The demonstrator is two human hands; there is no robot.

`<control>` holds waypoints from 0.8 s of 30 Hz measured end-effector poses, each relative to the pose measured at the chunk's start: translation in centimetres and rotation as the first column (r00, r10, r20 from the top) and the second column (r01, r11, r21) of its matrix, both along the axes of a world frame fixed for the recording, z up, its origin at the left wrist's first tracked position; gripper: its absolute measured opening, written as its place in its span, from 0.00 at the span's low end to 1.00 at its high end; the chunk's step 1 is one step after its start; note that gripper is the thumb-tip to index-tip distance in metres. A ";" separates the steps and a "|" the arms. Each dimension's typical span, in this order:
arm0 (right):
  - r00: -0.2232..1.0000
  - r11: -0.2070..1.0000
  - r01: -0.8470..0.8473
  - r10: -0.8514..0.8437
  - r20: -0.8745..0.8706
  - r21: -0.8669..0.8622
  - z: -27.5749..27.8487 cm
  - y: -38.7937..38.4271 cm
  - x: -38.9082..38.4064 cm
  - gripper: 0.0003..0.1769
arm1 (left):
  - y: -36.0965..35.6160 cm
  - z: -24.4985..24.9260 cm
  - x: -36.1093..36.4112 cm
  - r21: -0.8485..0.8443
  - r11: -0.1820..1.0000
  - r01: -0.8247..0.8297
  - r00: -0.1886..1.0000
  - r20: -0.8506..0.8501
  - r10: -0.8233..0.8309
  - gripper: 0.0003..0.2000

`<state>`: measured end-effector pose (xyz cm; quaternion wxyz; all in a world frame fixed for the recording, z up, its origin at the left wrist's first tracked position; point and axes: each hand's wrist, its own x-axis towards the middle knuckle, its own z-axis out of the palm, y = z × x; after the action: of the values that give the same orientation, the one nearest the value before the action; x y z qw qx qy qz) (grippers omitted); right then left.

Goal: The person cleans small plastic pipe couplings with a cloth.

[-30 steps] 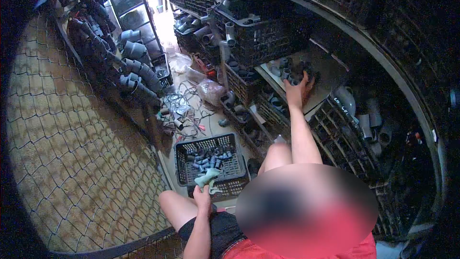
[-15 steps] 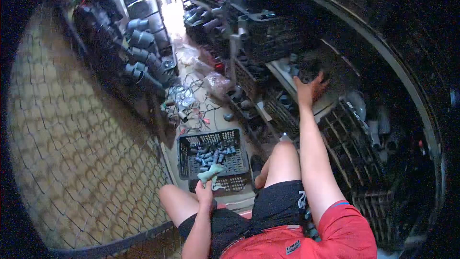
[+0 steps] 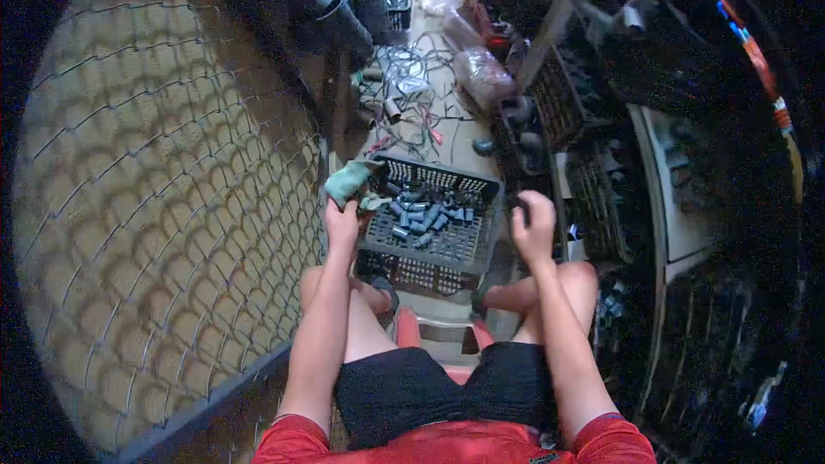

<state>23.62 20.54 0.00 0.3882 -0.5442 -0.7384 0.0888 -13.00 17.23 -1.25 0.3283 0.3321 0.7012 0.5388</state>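
My left hand (image 3: 342,222) is closed on a pale green cloth (image 3: 348,180), at the left rim of a black plastic crate (image 3: 471,256). Inside that crate lie several short grey pipe fittings (image 3: 418,218). To the right of the crate, my right hand (image 3: 536,222) hangs in the air with its fingers curled. A dark patch shows between its thumb and fingers, and I cannot make out whether it is an object. Beneath the crate is another crate-like support (image 3: 414,273) with slotted sides.
A chain-link fence (image 3: 172,232) runs along the left. Crates (image 3: 593,198) and shelving line the right. Farther ahead, tangled cords and plastic bags (image 3: 483,76) litter the floor. Large grey pipe fittings (image 3: 331,0) are stacked at the upper left.
My right hand has come back from the shelves on the right to beside the crate, and its spread fingers have curled. My left hand still holds the cloth. The view has turned.
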 end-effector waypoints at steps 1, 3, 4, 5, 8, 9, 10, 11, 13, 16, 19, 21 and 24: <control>0.998 0.993 -0.055 0.056 0.005 -0.105 -3.4 0.1 -0.9 0.16 | 0.3 -1.1 0.0 -0.098 0.994 -0.044 0.964 0.258 0.068 0.14; 0.987 0.931 -0.144 0.159 0.016 -0.336 -9.9 -0.2 -2.7 0.13 | 1.3 -1.5 0.4 -0.160 0.982 -0.095 0.795 0.581 0.172 0.11; 0.979 0.873 -0.173 0.203 0.018 -0.455 -12.7 -0.6 -3.6 0.12 | 2.2 -1.1 0.6 -0.184 0.977 -0.104 0.795 0.575 0.193 0.11; 0.974 0.814 -0.183 0.228 0.014 -0.552 -16.4 -1.0 -4.4 0.12 | 3.1 -1.0 0.6 -0.145 0.986 -0.082 0.821 0.551 0.149 0.12; 0.908 0.532 -0.066 0.383 0.170 -0.844 -25.2 -2.0 -7.8 0.17 | 4.7 -1.5 -0.1 -0.111 0.992 -0.066 0.773 0.623 0.121 0.15; 0.916 0.486 -0.083 0.381 0.125 -0.870 -28.0 -2.3 -8.9 0.19 | 5.0 -1.2 0.2 -0.127 0.986 -0.111 0.737 0.655 0.167 0.16; 0.925 0.438 -0.101 0.372 0.077 -0.893 -30.3 -2.7 -10.3 0.20 | 5.0 -1.0 0.5 -0.144 0.978 -0.150 0.701 0.682 0.208 0.16; 0.926 0.433 -0.119 0.374 0.058 -0.893 -33.3 -3.0 -11.4 0.20 | 5.0 -1.0 0.5 -0.151 0.983 -0.103 0.702 0.689 0.180 0.16; 0.976 0.461 -0.012 0.200 0.091 -0.887 -38.4 -3.8 -13.1 0.22 | 4.8 -1.5 0.7 -0.153 0.988 -0.019 0.730 0.673 0.118 0.16; 0.982 0.380 0.044 0.151 0.109 -0.924 -40.8 -3.9 -15.3 0.25 | 4.5 -1.9 1.3 -0.232 0.972 0.036 0.738 0.662 0.130 0.18; 0.993 0.464 -0.028 0.111 0.027 -0.885 -41.7 -3.4 -16.6 0.16 | 4.2 -2.5 1.0 -0.213 0.975 0.059 0.699 0.706 0.112 0.20; 1.000 0.595 0.008 -0.026 -0.009 -0.804 -42.5 -3.4 -17.1 0.13 | 4.1 -2.8 0.8 -0.183 0.982 0.036 0.655 0.747 0.115 0.21; 0.997 0.467 -0.047 0.070 -0.016 -0.883 -43.3 -3.6 -18.3 0.14 | 4.3 -2.5 0.8 -0.221 0.975 0.035 0.695 0.707 0.135 0.21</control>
<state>5.34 16.99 -43.26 0.0406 -0.6418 -0.6097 0.4634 -12.18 21.51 -3.73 0.5950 0.0386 0.5808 0.5542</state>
